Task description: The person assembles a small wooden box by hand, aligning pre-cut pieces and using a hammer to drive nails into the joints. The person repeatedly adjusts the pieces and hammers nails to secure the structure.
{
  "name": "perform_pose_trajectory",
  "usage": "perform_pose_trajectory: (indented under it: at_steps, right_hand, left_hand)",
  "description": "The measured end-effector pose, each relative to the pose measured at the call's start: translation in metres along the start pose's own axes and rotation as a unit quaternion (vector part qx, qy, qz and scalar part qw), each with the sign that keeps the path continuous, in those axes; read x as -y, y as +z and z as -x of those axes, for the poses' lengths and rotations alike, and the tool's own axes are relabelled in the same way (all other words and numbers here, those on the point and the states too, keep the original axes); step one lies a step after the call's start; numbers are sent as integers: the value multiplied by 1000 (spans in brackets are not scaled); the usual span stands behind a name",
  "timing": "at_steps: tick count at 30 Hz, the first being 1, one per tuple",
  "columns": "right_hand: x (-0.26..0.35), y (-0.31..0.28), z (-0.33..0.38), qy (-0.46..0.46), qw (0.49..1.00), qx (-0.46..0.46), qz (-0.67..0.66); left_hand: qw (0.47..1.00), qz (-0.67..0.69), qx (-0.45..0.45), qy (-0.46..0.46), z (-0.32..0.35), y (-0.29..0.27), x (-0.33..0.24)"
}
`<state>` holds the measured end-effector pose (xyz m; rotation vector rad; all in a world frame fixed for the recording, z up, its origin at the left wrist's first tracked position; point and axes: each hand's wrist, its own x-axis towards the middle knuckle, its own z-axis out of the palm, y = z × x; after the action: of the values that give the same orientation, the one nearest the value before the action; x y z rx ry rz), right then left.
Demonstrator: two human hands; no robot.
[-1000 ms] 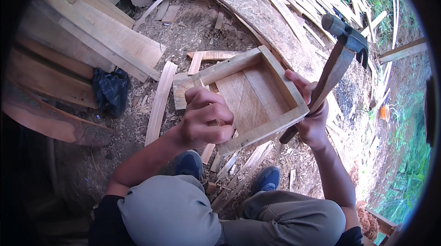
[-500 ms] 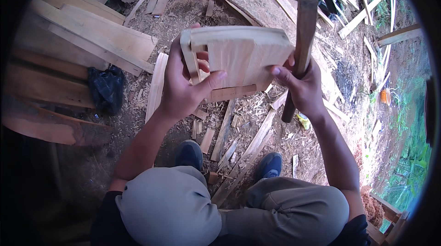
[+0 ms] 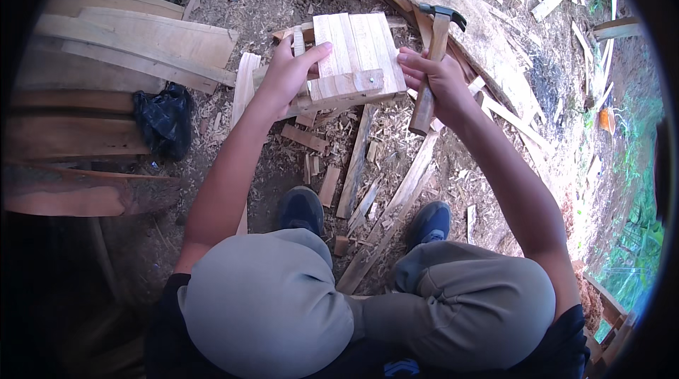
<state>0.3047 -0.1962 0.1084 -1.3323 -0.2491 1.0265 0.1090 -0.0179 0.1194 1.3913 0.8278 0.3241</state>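
Note:
My left hand (image 3: 284, 76) grips the left end of a small wooden piece (image 3: 357, 43) made of pale boards joined side by side. Its thumb presses on the face. A thicker wooden strip (image 3: 346, 84) runs along the near edge, with a tiny greenish spot near its right end. In my right hand (image 3: 445, 82) is a claw hammer (image 3: 437, 46), its head pointing away from me and the wooden handle slanting down. Thumb and fingertips of that hand reach to the right edge of the wooden piece; whether they touch it I cannot tell.
Offcuts (image 3: 353, 159) and shavings litter the ground around my shoes (image 3: 300, 209). Stacked planks (image 3: 141, 46) and a black plastic bag (image 3: 163, 121) lie at left. A broad slab (image 3: 488, 46) and loose strips spread at the far right. An orange object (image 3: 607, 121) sits further right.
The wooden piece has moved away from me and turned, showing its boarded face and near strip. My right hand has shifted left, and the hammer now sits lower in view.

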Motion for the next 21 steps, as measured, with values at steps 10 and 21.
perform_pose_trajectory:
  at_steps: [10, 21]
  right_hand:
    - [-3, -5, -47, -121, 985, 18, 121]
    - [4, -44, -33, 46, 997, 52, -18]
  left_hand:
    - [1000, -15, -12, -9, -42, 5, 17]
    - [987, 12, 102, 125, -36, -70, -6]
